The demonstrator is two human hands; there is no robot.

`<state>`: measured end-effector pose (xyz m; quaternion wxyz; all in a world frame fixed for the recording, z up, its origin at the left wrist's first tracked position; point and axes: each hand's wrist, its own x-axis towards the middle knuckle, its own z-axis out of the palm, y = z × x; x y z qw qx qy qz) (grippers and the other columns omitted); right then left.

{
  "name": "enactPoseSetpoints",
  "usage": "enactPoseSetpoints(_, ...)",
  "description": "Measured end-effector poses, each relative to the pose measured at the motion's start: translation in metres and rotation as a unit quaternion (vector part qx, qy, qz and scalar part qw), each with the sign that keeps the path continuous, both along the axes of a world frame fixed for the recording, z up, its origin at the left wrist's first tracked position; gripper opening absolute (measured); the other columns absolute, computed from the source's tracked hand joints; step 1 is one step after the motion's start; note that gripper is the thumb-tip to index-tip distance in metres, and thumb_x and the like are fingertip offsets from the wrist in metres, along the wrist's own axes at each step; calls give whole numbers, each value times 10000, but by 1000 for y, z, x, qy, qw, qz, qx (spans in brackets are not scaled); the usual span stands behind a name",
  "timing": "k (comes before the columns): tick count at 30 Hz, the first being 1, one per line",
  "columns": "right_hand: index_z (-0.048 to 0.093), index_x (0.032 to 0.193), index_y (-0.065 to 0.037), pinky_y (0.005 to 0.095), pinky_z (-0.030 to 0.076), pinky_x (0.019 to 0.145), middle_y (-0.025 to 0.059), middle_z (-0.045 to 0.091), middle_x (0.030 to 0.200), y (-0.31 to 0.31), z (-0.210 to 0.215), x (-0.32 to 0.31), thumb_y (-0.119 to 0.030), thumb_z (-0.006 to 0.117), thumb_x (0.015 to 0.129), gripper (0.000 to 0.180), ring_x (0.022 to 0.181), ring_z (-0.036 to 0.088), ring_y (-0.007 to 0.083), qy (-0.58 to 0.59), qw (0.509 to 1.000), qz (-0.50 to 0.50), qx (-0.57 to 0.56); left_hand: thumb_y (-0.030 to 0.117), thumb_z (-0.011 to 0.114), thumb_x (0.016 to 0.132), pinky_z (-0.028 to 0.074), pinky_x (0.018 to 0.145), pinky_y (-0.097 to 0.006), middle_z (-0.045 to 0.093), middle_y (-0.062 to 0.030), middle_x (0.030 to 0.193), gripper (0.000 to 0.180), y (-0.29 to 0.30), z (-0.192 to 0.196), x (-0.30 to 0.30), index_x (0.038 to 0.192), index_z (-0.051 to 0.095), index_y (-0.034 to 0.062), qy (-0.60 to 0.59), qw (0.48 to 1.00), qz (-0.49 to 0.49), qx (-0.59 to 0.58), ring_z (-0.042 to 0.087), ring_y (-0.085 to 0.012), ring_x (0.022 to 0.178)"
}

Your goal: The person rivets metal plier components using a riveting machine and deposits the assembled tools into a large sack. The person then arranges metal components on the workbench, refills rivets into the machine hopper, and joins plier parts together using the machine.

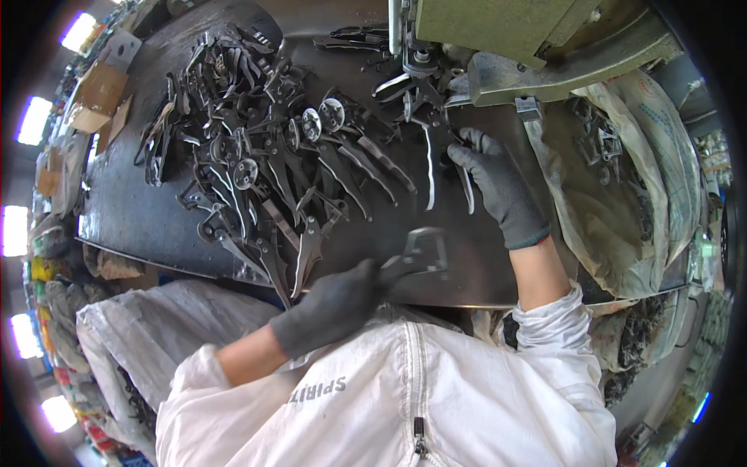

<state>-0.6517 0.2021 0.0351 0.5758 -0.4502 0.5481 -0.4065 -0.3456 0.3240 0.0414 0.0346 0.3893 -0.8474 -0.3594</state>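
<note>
Gripping a blurred metal part in left hand at table's near edge, right hand pinching a blade below the press; keeping fingers clear advisable.

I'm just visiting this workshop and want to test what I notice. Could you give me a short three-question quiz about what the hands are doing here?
1. True or false: both hands wear dark gloves.
2. Which hand holds a metal part lifted off the dark work table? A) left B) right C) neither
3. Fill in: the big pile of metal parts lies to the person's ____ side of the table.

Key:
1. True: the left hand and the right hand are both gloved.
2. A: the left hand grips a blurred metal part; the right hand rests on parts near the green machine.
3. Left.
</note>
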Motion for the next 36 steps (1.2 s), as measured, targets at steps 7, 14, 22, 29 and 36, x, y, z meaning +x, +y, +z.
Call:
enactPoseSetpoints(7,652,1289,7,281,578,741,11,678,985,-1,-6,11,-132,655,1013,309,823,646,90,8,1000,-23,9,263,751,952,584,808,-487,673,-282,1145,627,25,10,73,1433,468,-23,-32,948,260,-182,716,-441,974)
enactPoseSetpoints(14,652,1276,-43,290,583,680,-15,643,917,-3,-13,29,-185,660,1013,299,798,651,97,-14,998,-28,47,349,848,833,584,849,-507,642,-263,1281,936,-18,-26,43,1564,376,6,-116,903,356,-211,701,-452,1038)
enactPoseSetpoints(22,596,1380,-23,326,597,792,66,710,1157,-4,-10,22,-183,653,1020,398,987,703,170,-87,996,0,-12,135,796,827,603,871,-444,667,-198,1242,751,6,-6,79,1483,451,16,51,930,331,-149,718,-374,1064)
enactPoseSetpoints(29,605,1373,-12,366,566,997,76,698,1187,17,-43,78,-115,675,981,411,1058,702,205,110,972,71,-194,152,747,983,529,983,-340,691,-115,1242,466,-84,5,155,1362,544,-30,380,774,506,-9,653,-184,1112)
enactPoseSetpoints(36,729,1229,-8,330,533,1056,68,755,1230,-57,-37,146,-101,660,1013,244,1149,701,178,-215,970,98,-65,322,815,937,527,955,-350,692,-126,1244,572,-146,-22,148,1308,564,-33,257,798,544,-35,653,-198,1095)
